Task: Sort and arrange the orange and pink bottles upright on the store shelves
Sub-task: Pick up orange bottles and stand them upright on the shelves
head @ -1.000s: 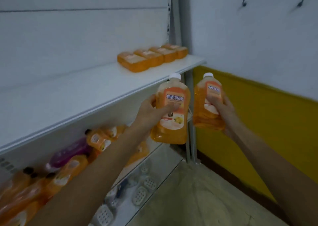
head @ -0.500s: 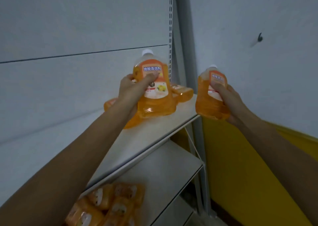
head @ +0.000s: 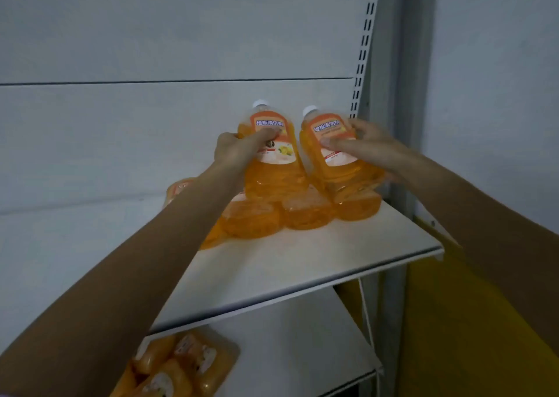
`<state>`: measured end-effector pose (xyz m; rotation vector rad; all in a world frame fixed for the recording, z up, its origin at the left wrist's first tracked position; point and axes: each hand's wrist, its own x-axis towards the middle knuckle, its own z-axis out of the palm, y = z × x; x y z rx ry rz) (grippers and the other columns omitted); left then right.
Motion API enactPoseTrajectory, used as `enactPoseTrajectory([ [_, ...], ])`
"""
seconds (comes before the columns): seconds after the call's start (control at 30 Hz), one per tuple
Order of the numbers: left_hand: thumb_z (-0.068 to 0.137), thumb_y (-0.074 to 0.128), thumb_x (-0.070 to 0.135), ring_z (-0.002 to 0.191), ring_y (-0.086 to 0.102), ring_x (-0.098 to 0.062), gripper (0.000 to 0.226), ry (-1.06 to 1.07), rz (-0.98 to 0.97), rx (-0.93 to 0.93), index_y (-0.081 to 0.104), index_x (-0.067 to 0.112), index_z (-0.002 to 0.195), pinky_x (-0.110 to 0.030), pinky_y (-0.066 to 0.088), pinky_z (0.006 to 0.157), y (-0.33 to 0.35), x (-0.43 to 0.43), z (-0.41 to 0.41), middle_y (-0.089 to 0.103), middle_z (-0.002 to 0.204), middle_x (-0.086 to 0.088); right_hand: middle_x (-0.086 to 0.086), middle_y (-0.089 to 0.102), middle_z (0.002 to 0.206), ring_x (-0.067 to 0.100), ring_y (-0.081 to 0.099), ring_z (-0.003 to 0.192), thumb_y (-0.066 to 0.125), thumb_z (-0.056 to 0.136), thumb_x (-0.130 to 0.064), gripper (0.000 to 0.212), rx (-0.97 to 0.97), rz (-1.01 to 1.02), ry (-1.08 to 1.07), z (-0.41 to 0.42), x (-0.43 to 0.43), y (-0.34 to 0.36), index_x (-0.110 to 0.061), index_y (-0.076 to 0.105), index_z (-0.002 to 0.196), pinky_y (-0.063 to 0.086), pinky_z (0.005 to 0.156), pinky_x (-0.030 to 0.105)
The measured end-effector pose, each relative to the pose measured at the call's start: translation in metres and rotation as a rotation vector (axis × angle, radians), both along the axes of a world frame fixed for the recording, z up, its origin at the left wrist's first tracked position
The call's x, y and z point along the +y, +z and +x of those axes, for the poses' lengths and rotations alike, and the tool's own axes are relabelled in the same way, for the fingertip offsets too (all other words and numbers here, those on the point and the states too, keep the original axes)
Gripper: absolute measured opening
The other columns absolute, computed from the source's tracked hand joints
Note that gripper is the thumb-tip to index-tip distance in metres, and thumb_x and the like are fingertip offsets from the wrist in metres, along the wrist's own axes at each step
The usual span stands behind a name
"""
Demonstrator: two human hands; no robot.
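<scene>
Two orange bottles, left bottle (head: 276, 181) in left hand (head: 239, 151), right bottle (head: 348, 172) in right hand (head: 372, 145), fingers curled round each, held over lying bottles (head: 305, 216) far right on upper shelf (head: 302, 266); released there, uneven footing could topple them.

**Orange against pale grey**

The left bottle (head: 272, 181) and right bottle (head: 344, 175) are translucent orange, each with a white cap (head: 260, 104). Their labels (head: 281, 156) are orange, with a blue band of white characters above and a pale field below. The left one shows yellow fruit. The lying bottles (head: 305, 215) are the same orange. The shelf (head: 302, 263) is cream, the back panel (head: 151, 48) pale grey and the wall band (head: 453, 321) yellow. The grey upright (head: 363, 48) has a row of dark slots.
</scene>
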<state>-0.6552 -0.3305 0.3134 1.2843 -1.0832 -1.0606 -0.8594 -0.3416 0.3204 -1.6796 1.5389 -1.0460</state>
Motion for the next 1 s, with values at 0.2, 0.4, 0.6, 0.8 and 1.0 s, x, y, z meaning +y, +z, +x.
enactPoseTrajectory([
  [0.2,0.082,0.064,0.048,0.095,0.062,-0.024,0.058,0.165,0.026,-0.315,0.049,0.012,0.125,-0.033,0.051,0.077,-0.014,-0.017,-0.014,0.06,0.118,-0.007,0.001,0.048,0.132,0.024,0.055,0.108,0.065,0.079,-0.054,0.073,0.151,0.156,0.081,-0.001,-0.034,-0.017,-0.024,0.038,0.14,0.051,0.075,0.032],
  [0.4,0.086,0.043,0.064,0.109,0.054,-0.032,0.069,-0.011,0.324,-0.584,0.043,0.015,0.135,-0.04,0.045,0.088,-0.015,-0.005,-0.006,0.053,0.13,-0.013,0.013,0.055,0.104,0.032,0.052,0.105,0.051,0.084,-0.046,0.037,0.458,0.028,0.098,0.022,-0.044,-0.015,-0.01,0.058,0.082,0.046,0.084,0.037],
  [0.6,0.096,0.04,0.044,0.097,0.05,-0.023,0.05,0.249,0.075,-0.597,0.053,0.003,0.122,-0.032,0.038,0.08,-0.013,0.012,-0.003,0.054,0.12,-0.008,0.013,0.057,0.11,0.025,0.055,0.092,0.055,0.088,-0.041,0.043,0.495,-0.024,0.124,0.025,-0.038,-0.006,-0.007,0.054,0.114,0.044,0.065,0.029],
  [0.8,0.092,0.051,0.033,0.125,0.047,-0.021,0.043,0.464,-0.026,-0.661,0.056,0.009,0.128,-0.032,0.037,0.101,0.0,0.074,0.07,0.053,0.135,-0.004,0.007,0.038,0.148,0.024,0.035,0.136,0.052,0.092,-0.031,0.056,0.349,-0.398,0.302,0.105,0.007,0.024,-0.01,0.038,0.142,0.033,0.106,0.035],
  [1.0,0.091,0.055,0.028,0.122,0.048,-0.021,0.038,0.765,0.119,-0.821,0.059,0.012,0.126,-0.024,0.035,0.095,0.004,0.225,0.186,0.057,0.131,-0.005,0.006,0.045,0.142,0.022,0.038,0.133,0.057,0.09,-0.029,0.053,0.173,-0.524,0.67,0.273,0.094,0.032,-0.011,0.044,0.139,0.034,0.103,0.028],
])
